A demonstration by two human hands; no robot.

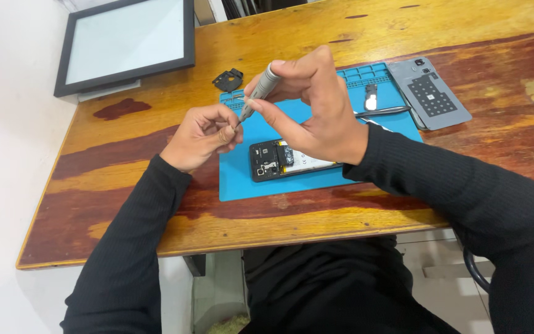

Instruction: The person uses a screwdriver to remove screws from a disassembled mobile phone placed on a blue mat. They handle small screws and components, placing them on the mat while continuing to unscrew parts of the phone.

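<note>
My right hand [313,102] holds a grey precision screwdriver [259,91], its tip slanting down to the left. The fingertips of my left hand [202,135] are pinched together at that tip; whatever tiny piece they hold is too small to make out. Both hands hover over the left part of a blue work mat [242,179]. An opened smartphone [273,159] with bare internals lies on the mat below my right hand, partly hidden by it.
A grey phone back cover [431,93] lies at the mat's right edge, with tweezers [384,112] and a small dark part [371,97] on the mat. A black plastic piece [228,79] rests on the wooden table [125,185]. A dark-framed panel [125,43] lies at the far left.
</note>
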